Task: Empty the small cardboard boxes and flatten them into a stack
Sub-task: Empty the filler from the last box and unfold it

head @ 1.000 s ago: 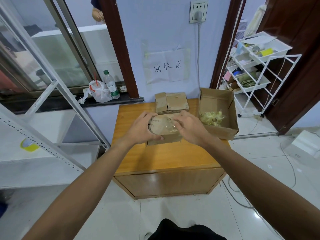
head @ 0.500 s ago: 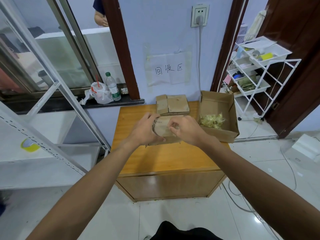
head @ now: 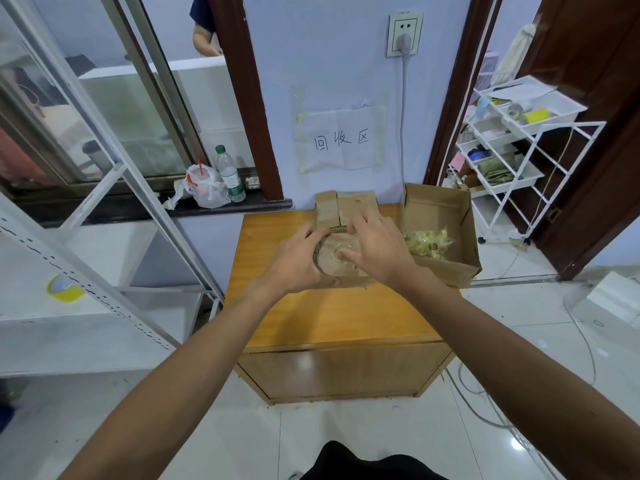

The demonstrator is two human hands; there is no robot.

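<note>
Head view: a small brown cardboard box (head: 349, 281) sits mid-bench on the orange-brown wooden bench (head: 332, 317), between both hands. The left hand (head: 298, 261) grips its left side, fingers curled over the top edge and thumb along the near wall. The right hand (head: 377, 247) lies over the box's open top, fingers spread and loosely bent, thumb down inside; whether it holds anything cannot be told. Just behind, against the wall, lies a stack of flattened brown cardboard (head: 346, 207). To the right stands a large open cardboard box (head: 440, 216) holding pale yellow crinkled filling (head: 427, 242).
</note>
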